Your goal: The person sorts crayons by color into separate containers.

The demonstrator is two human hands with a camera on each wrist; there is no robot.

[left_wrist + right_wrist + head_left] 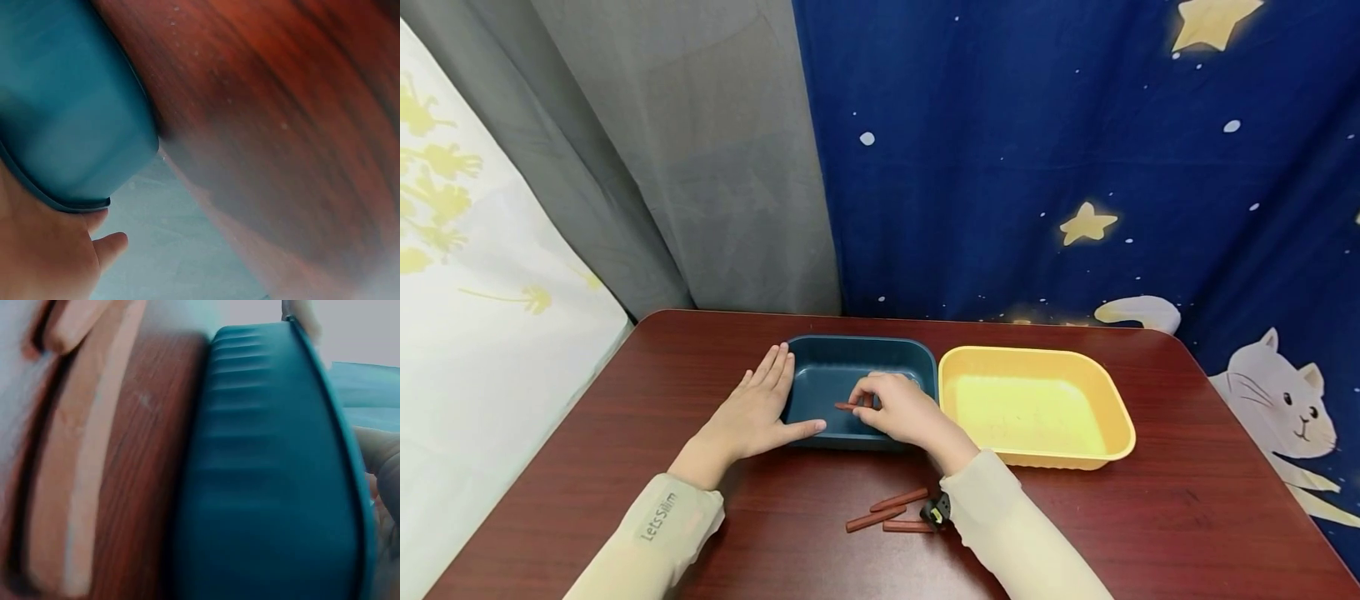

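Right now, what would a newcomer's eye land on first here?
Probably the bright yellow tub, right of the dark-blue tub on the wood-grained table, with a starry blue curtain behind. Next, the left hand at the dark-blue tub's left side, and the right hand reaching inside, pinching a reddish-brown stick.

Head view high, wrist views beside blue tub [861, 353]

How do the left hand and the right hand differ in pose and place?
The left hand is spread with straight fingers; the right hand is curled, pinching a brown stick. The left hand rests at the left rim of the blue tray, while the right hand is over the tray's inside. Both are bare and come out of cream sleeves.
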